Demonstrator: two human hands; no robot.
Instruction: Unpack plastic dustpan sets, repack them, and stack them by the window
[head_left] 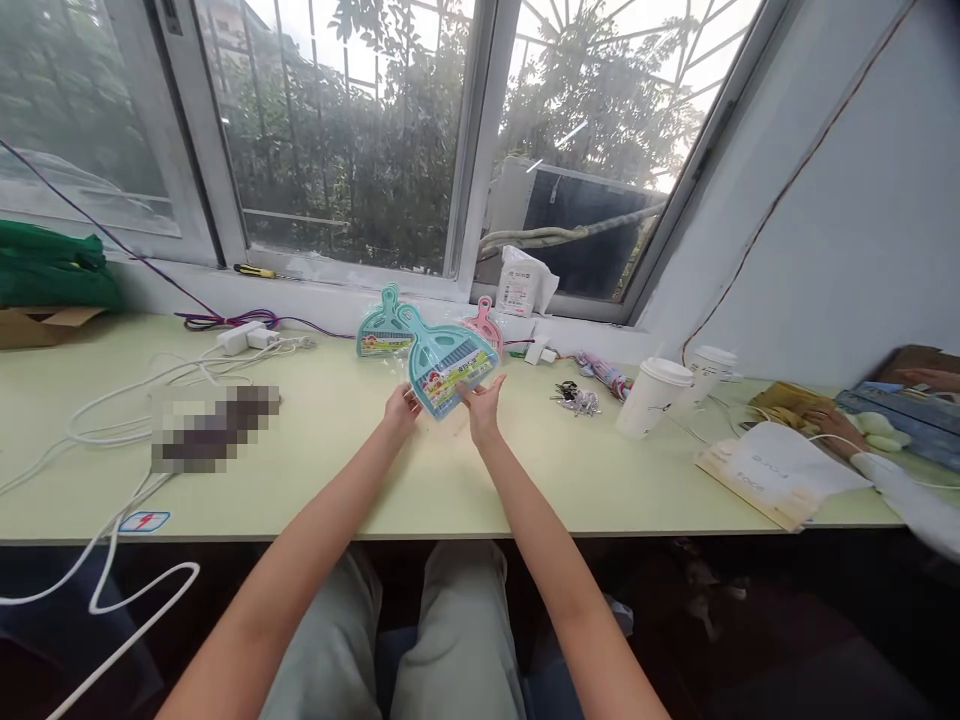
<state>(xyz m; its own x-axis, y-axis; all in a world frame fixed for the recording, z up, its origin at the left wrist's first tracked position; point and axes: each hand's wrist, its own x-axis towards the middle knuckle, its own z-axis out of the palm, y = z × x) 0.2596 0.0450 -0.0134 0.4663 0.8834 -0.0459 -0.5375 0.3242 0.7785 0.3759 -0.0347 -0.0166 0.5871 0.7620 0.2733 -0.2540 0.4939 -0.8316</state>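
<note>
Both hands hold a teal dustpan-shaped item (448,362) in clear wrapping, tilted above the table, with its ringed handle pointing up and left. My left hand (403,405) is closed on its lower left edge. At the lower right edge, my right hand (482,403) grips it between thumb and fingers. Behind it on the left, more teal items (385,325) in wrapping lean near the windowsill. A pink one (485,320) stands behind on the right, partly hidden by the held one.
On the pale green table (450,500), white cables (105,435) and a blurred dark object (217,430) lie left. Small metal pieces (577,399), white cups (654,397) and a paper bag (780,475) are right. Another person's hand (838,430) shows far right.
</note>
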